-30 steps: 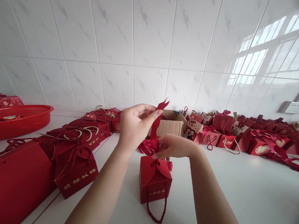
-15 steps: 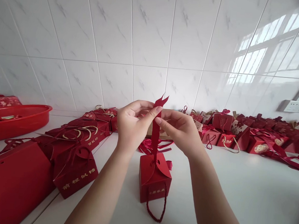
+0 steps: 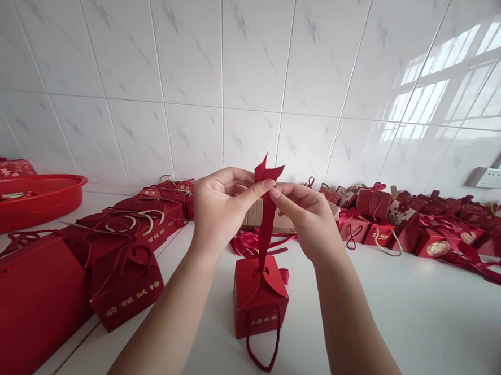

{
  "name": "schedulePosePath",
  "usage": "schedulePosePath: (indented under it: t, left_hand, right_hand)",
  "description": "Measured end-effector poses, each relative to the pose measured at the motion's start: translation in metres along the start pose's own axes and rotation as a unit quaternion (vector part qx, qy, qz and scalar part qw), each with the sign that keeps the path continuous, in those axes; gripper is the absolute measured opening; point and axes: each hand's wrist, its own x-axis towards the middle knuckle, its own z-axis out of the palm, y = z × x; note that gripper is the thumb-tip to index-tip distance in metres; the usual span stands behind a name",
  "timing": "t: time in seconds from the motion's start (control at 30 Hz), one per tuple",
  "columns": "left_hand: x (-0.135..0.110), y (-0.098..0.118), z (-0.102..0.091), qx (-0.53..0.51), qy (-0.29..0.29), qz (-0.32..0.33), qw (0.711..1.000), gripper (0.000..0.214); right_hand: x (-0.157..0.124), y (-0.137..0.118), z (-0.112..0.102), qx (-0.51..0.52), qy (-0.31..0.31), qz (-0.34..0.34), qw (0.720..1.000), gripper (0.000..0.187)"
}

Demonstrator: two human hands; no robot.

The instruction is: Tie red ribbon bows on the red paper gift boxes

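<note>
A small red gift box (image 3: pixel 263 298) stands upright on the white table in front of me, gold characters on its face and a dark red cord handle (image 3: pixel 260 363) hanging down. From its top rises a red ribbon (image 3: pixel 266 228), drawn up nearly straight. My left hand (image 3: pixel 226 208) pinches the ribbon near its upper end. Right beside it, my right hand (image 3: pixel 305 219) pinches the same ribbon between thumb and fingers. The two thumb tips almost meet, and the notched ribbon ends stick up above them.
Several red gift boxes (image 3: pixel 128 287) line the left side, near a red plastic basin (image 3: pixel 29 202). More decorated boxes (image 3: pixel 434 238) crowd the back right along the tiled wall. Behind the ribbon lie a cardboard box (image 3: pixel 252 219) and loose red ribbons (image 3: pixel 245 244).
The ribbon ends have spread further apart above the fingers. My right thumb has moved up slightly, nearer the left thumb. The gift box has hardly shifted.
</note>
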Motion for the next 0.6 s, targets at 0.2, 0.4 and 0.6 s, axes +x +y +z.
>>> schedulePosePath:
  t: [0.2, 0.4, 0.6]
  left_hand:
    - [0.0021, -0.0029, -0.0010, -0.012, -0.005, 0.000, 1.000, 0.020]
    - [0.0049, -0.0034, -0.0056, -0.010, 0.022, 0.004, 1.000, 0.025]
    - [0.0069, -0.0031, -0.0083, -0.002, 0.035, 0.006, 0.999, 0.028]
  right_hand:
    - [0.0011, 0.0042, 0.0012, 0.041, -0.006, 0.012, 0.999, 0.023]
    - [0.0027, 0.0078, -0.0026, 0.090, 0.034, 0.024, 0.995, 0.021]
    - [0.0029, 0.0052, -0.0052, 0.127, 0.006, 0.048, 0.991, 0.018]
